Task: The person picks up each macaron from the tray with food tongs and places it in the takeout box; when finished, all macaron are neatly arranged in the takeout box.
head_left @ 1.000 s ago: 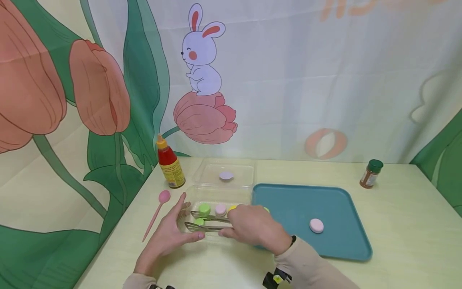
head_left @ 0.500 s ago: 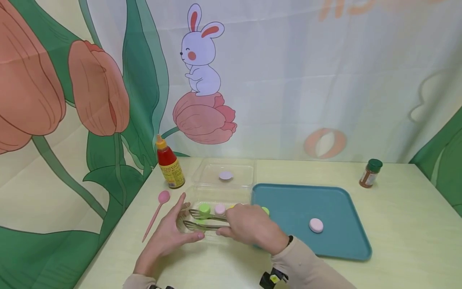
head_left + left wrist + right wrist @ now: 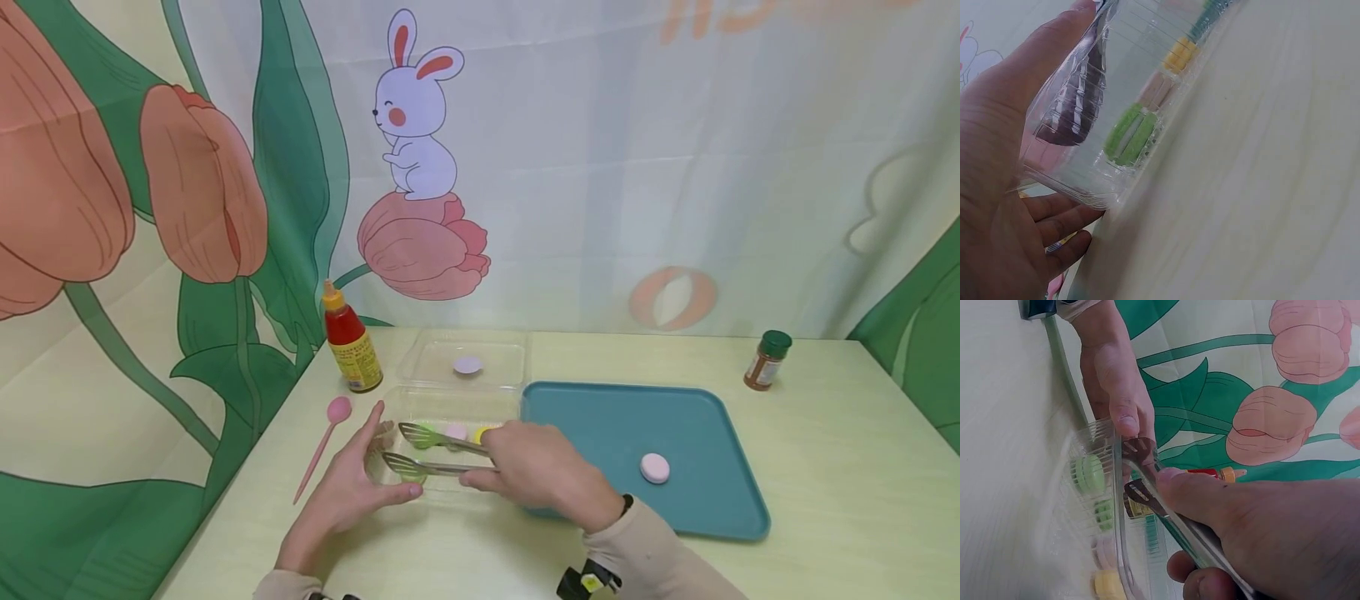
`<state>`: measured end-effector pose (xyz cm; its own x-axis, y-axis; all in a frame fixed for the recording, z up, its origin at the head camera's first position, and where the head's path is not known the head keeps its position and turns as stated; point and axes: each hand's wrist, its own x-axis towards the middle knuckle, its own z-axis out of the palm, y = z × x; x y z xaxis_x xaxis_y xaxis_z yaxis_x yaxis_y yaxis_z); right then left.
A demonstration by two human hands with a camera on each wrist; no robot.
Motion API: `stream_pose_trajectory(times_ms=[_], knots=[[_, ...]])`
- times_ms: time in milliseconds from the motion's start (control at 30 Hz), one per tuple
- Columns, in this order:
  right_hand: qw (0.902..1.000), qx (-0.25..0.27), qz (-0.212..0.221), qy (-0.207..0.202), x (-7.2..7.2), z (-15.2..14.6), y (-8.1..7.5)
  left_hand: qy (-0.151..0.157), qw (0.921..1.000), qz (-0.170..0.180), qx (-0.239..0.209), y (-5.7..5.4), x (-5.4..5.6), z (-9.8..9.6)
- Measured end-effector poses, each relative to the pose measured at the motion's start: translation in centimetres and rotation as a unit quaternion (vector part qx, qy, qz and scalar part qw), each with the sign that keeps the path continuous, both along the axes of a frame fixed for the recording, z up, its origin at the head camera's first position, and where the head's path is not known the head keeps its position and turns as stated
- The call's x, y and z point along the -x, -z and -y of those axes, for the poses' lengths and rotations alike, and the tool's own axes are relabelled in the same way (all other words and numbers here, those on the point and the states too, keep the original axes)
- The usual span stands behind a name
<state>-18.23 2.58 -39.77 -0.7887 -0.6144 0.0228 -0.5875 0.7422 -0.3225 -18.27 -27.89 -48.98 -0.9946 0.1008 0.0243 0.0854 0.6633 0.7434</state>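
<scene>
My left hand point(image 3: 356, 479) grips the left end of a clear plastic clamshell box point(image 3: 461, 406), thumb on the near side and fingers at the far side. In my right hand point(image 3: 543, 471) is a pair of metal slotted tongs point(image 3: 450, 468), its jaws spread above the box. Inside sit macarons in a row: a green macaron point(image 3: 1119, 131), a pink macaron point(image 3: 1105, 551) and a yellow macaron point(image 3: 1179, 56). Another green macaron point(image 3: 1104, 514) shows in the right wrist view. My right hand hides the box's right end. No macaron is visibly pinched by the tongs.
Right of the box lies a blue tray point(image 3: 600, 417) bearing one pink macaron point(image 3: 655, 468). A red sauce bottle point(image 3: 351, 346) and a pink spoon point(image 3: 322, 446) are on the left. The lid point(image 3: 427, 362) lies open behind; a spice jar point(image 3: 767, 360) stands back right.
The tongs have risen a little from the macarons, and my right hand has shifted slightly right, now covering a green macaron at the box's right end. My left hand stays at the box.
</scene>
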Motion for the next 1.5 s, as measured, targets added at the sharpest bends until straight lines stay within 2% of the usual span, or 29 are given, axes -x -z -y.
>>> stream_pose_trajectory(times_ms=[200,533,633,767,867,1000,1200,1367,1500], knots=[[0.9985,0.052,0.020,0.001,0.4,-1.3,0.0,0.003,1.0000,-0.004,-0.001,-0.1,0.0,-0.1],[0.9889,0.134,0.044,0.047,0.9,-3.8,0.0,0.001,1.0000,0.000,-0.001,-0.1,0.0,-0.1],[0.9819,0.175,0.063,0.036,0.9,-5.0,0.1,0.000,1.0000,0.000,-0.001,-0.1,0.1,-0.1],[0.9695,0.228,0.088,0.001,0.9,-6.3,0.1,0.000,1.0000,0.003,-0.006,-0.1,0.1,-0.1],[0.9631,0.251,0.097,-0.014,1.0,-7.2,0.3,0.000,1.0000,0.006,-0.006,0.0,0.1,0.0],[0.9571,0.273,0.095,-0.011,0.9,-8.5,0.6,-0.001,0.9999,0.008,-0.008,-0.1,0.0,0.0],[0.9494,0.309,0.056,0.016,0.4,-10.5,1.3,-0.005,0.9999,0.012,-0.006,-0.2,-0.1,-0.1],[0.9387,0.338,0.049,0.043,-0.2,-12.7,1.6,-0.001,1.0000,0.007,-0.004,-0.1,-0.1,-0.1],[0.9384,0.336,0.039,0.068,-0.8,-14.8,1.7,0.001,1.0000,0.003,-0.004,-0.2,-0.1,-0.1]])
